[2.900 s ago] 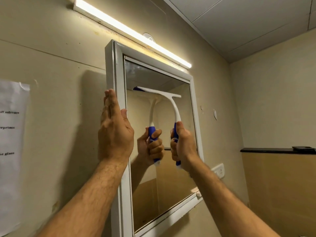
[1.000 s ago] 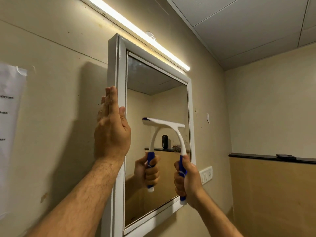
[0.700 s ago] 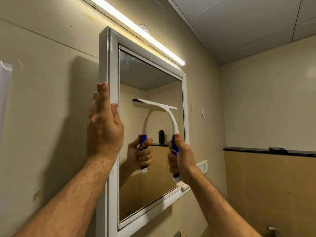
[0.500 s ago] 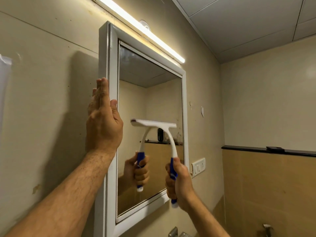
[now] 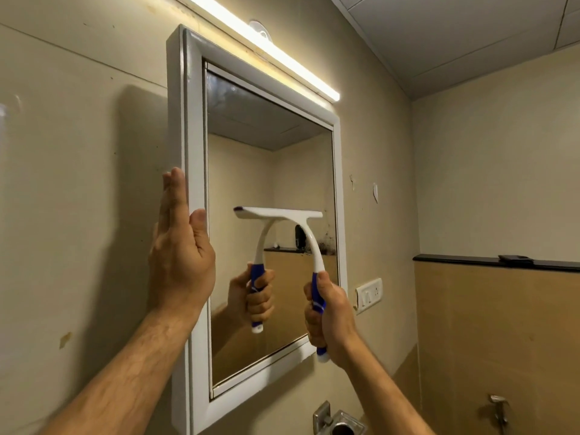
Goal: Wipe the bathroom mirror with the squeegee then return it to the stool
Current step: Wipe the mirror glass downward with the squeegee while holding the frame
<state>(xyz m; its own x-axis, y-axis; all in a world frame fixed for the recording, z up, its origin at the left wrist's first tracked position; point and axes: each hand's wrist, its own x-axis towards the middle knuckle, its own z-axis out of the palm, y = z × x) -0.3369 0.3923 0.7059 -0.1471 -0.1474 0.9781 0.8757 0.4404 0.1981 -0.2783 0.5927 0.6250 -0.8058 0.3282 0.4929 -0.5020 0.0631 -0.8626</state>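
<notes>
Now I'm laying my left hand (image 5: pixel 180 252) flat, fingers straight and together, against the white left edge of the mirror (image 5: pixel 270 171), thumb lying on the frame's front. Rightward, I'm curling my right hand (image 5: pixel 329 318) round the blue grip of the squeegee (image 5: pixel 309 243), whose white blade is sitting level against the glass about halfway up, toward the right side.

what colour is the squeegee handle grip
Blue with white trim on the squeegee, gripped by the right hand; head view.
</notes>
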